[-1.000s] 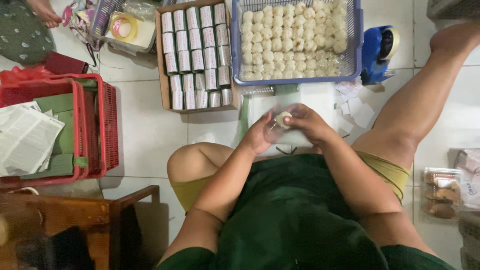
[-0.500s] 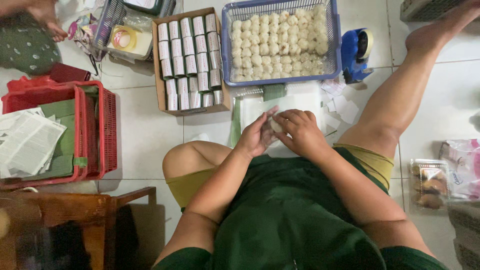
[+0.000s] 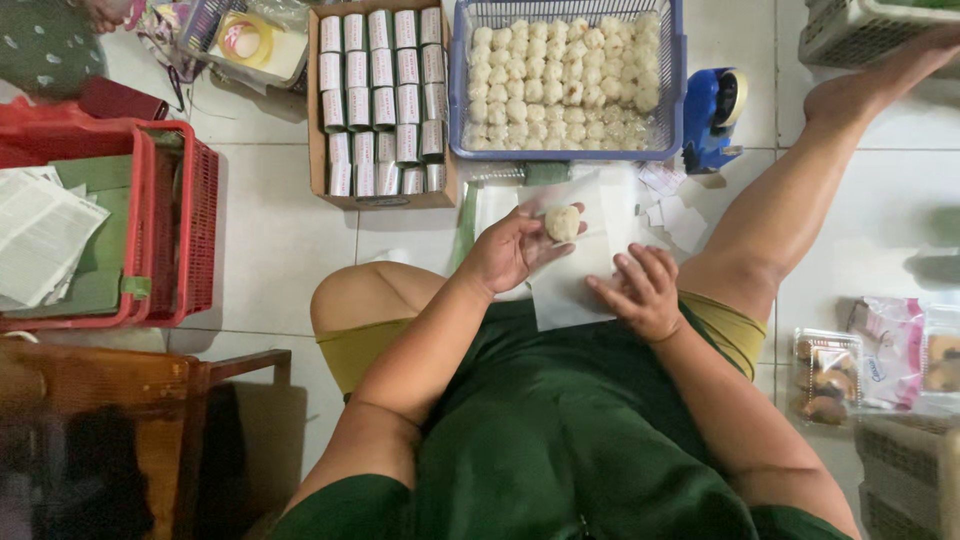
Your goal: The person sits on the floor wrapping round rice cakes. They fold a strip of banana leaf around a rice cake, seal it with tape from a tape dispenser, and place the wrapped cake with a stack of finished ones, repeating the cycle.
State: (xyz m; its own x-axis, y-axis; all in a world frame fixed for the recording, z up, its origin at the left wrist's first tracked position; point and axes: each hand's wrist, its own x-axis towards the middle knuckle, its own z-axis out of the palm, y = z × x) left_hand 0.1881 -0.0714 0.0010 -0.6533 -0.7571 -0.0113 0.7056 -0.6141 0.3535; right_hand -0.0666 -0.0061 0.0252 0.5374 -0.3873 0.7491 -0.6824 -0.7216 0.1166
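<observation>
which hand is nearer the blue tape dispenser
The right. The right hand rests on the white paper sheet, below and slightly left of the blue tape dispenser. The left hand, holding a pale dough ball, sits farther to the left.

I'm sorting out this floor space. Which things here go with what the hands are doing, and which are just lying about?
In use:
left hand holding a dough ball
right hand on the white paper
blue basket of dough balls
box of wrapped rolls

Lying about:
red basket
tape dispenser
packed pastries
wooden chair
</observation>
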